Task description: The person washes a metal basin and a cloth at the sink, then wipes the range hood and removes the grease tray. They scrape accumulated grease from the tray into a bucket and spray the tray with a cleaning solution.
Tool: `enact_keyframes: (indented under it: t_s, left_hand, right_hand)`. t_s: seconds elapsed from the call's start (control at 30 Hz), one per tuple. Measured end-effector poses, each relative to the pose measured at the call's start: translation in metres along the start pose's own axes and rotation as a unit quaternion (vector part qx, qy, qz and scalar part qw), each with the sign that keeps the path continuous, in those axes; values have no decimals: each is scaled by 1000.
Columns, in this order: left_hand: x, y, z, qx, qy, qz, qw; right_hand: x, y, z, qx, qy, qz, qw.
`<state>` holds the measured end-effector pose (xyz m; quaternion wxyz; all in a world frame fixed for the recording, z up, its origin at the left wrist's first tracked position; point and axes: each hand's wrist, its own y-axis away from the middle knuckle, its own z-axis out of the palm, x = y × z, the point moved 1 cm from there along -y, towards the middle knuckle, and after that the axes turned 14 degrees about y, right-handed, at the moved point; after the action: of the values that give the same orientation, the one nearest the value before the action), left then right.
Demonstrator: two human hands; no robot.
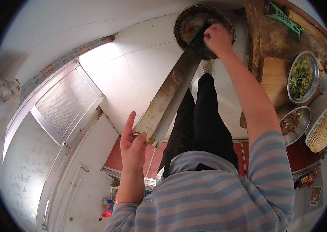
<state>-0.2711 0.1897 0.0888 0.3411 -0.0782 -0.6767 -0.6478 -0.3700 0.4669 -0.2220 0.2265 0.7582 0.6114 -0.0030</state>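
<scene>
A long, narrow metal trough (171, 90), stained yellow and brown inside, slants from my left hand up to a round, dark-rimmed pan (182, 37) on the floor. My left hand (133, 148) grips its near end, thumb on the edge and index finger stretched out alongside. At the far end, over the pan, my right hand (219, 39) is curled and blurred by motion. A dark green item (201, 48) shows beside its fingers and seems held in it; its kind is unclear. The pan's inside looks wet, with a small reddish bit in it.
To the right, a worn wooden surface (256, 52) bears a green peeler-grater (285, 20), a cutting board (273, 78), a metal bowl of chopped greens (301, 76), a second metal bowl (295, 124) and a woven basket (324, 130). A metal-framed door (64, 101) stands at left.
</scene>
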Motion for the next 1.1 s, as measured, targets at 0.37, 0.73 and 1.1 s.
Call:
enact_keyframes:
  t_s: [0.37,0.73,1.1]
  left_hand:
    - [-4,-4,23,-5,-63,70,996]
    - [-14,-11,25,39,-123,107,986]
    - [-9,-16,15,5,-126,89,988]
  right_hand:
    - [-33,5,69,-85,111,2,990]
    - [18,-22,93,-12,171,69,983]
    - [43,-50,98,8,257,126,958]
